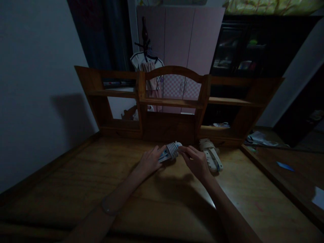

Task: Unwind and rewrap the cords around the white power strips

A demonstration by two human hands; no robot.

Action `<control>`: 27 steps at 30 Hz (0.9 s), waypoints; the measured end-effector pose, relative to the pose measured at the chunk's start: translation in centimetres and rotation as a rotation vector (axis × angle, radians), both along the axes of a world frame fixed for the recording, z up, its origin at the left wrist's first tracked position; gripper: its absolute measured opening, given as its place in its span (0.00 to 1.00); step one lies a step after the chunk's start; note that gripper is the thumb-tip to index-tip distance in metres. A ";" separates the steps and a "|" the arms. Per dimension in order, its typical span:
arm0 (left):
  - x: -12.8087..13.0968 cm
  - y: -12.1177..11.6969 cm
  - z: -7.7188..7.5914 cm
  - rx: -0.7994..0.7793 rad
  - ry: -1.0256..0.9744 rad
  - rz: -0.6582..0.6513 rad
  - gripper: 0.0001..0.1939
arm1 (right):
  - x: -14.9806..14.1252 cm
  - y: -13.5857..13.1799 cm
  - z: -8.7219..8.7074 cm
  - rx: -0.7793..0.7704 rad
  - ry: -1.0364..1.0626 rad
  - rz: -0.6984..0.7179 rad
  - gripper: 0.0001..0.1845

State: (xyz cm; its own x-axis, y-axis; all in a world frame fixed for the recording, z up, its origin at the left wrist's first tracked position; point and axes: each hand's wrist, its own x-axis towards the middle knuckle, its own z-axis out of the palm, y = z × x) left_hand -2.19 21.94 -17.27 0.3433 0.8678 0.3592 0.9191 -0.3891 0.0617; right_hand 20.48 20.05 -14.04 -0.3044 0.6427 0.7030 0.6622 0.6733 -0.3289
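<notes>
My left hand (150, 161) grips one end of a small pale bundle (170, 152), which looks like a flat stack wound round with white cord. My right hand (196, 161) pinches the bundle's other end, with fingers closed near the cord. Both hands rest low over the wooden desk (106, 182), close to its back shelf unit. The light is dim, so the bundle's make-up is hard to tell. A thin bracelet (109, 208) sits on my left forearm.
A second pale cord bundle (211, 153) lies just right of my right hand. A wooden shelf unit (174, 101) stands along the desk's back. A wall is at the left. Papers (258, 138) and a blue scrap (285, 166) lie at the right.
</notes>
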 end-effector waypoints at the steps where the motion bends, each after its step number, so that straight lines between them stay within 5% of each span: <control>1: 0.0 0.0 0.1 0.018 0.020 -0.007 0.37 | 0.0 0.0 0.0 -0.004 0.008 0.006 0.14; 10: 0.7 -1.0 0.9 0.165 0.250 -0.198 0.33 | 0.1 0.4 -0.1 -0.088 -0.012 -0.001 0.13; 16: 1.3 -0.9 1.1 0.244 0.296 -0.278 0.18 | 0.8 1.2 0.1 -0.158 0.075 -0.004 0.10; 27: 0.7 -1.3 1.0 0.363 0.264 -0.452 0.17 | 1.8 1.2 1.4 -0.454 0.238 0.280 0.12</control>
